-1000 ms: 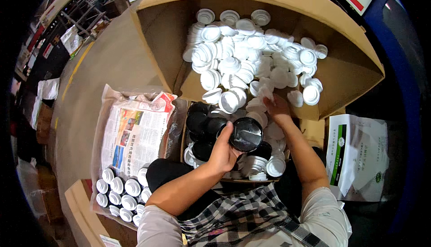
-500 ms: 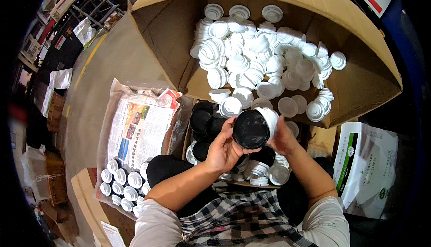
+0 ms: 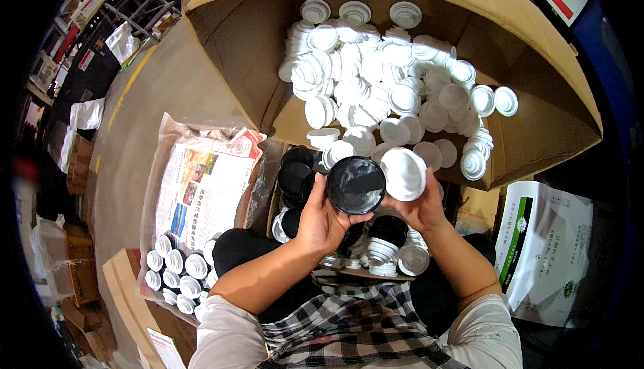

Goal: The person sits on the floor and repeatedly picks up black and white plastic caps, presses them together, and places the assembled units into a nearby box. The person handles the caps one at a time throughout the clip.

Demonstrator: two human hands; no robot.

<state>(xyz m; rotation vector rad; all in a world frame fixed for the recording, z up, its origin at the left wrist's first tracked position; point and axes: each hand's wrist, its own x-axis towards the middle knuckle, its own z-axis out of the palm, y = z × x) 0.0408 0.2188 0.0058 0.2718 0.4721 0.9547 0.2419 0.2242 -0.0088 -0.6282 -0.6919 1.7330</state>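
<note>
My left hand (image 3: 319,220) is closed round a black round cap (image 3: 356,185), its shallow dark face turned up. Beside it, my right hand (image 3: 422,211) grips a white stepped plastic lid (image 3: 403,173) by its edge. The two pieces are side by side at nearly the same height. Under my hands is a smaller open box holding black caps (image 3: 296,176) and stacked white lids (image 3: 383,249); my hands and forearms hide part of it. Just beyond, white lids (image 3: 355,90) lie heaped in a large cardboard box (image 3: 251,57).
At the left, newspaper (image 3: 204,188) lines a plastic-covered tray, with rows of white-topped black pieces (image 3: 181,272) at its near end. A cardboard flap (image 3: 131,295) stands beside my left leg. A white printed carton (image 3: 547,251) is at the right. Floor with a yellow line (image 3: 131,87) runs along the left.
The black cap and white lid, overlapping earlier, are now apart. The cap has shifted slightly left, and the white lid has turned to show its broad face.
</note>
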